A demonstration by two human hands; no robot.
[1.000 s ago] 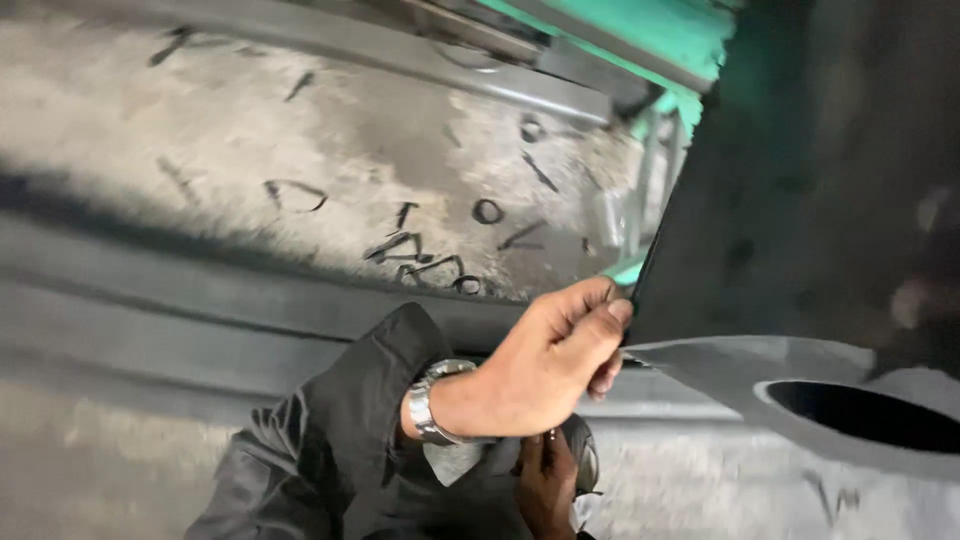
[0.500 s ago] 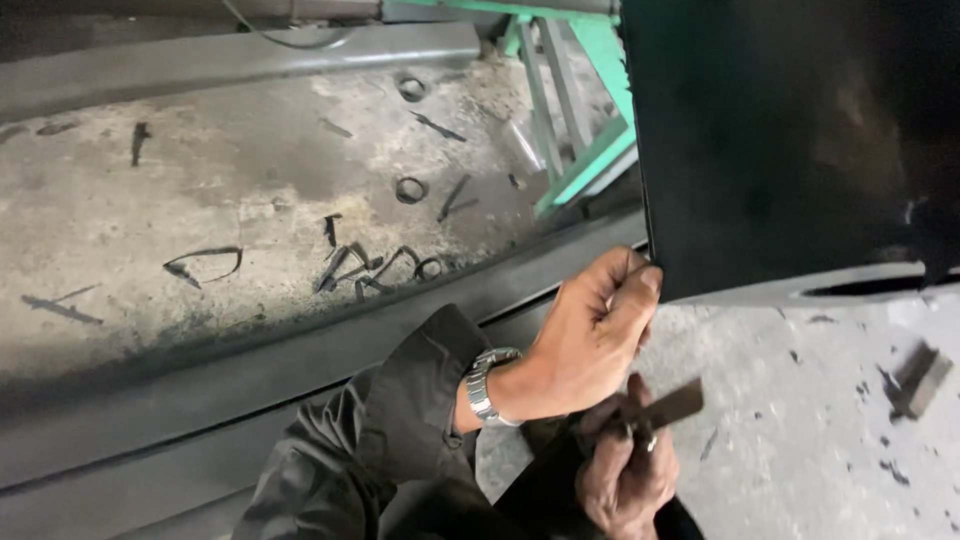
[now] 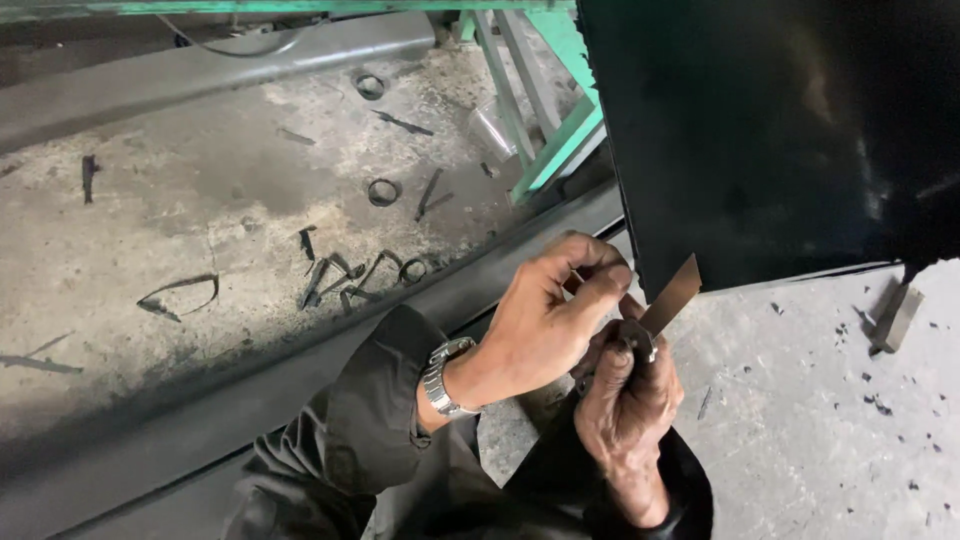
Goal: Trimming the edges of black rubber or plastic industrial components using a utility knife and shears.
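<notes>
A large black sheet (image 3: 780, 130) fills the upper right. My left hand (image 3: 545, 325), with a metal wristwatch, pinches the sheet's left edge near its lower corner. Just below it, my right hand (image 3: 625, 405) is closed around a small metal tool. The tool's flat brownish blade (image 3: 672, 293) points up and right and touches the bottom edge of the sheet at that corner. Dark sleeves cover both forearms. Most of the tool's handle is hidden inside my right fist.
Green metal frame legs (image 3: 555, 130) stand behind the sheet. Black offcut strips and rings (image 3: 380, 192) lie scattered on the concrete floor at left. A dark rail (image 3: 250, 400) runs diagonally under my arms. A small metal block (image 3: 893, 318) lies on the grey surface at right.
My right hand has come up with the tool, and its blade now meets the sheet's lower corner. My left hand stays pinched on the sheet's edge. The view has shifted slightly.
</notes>
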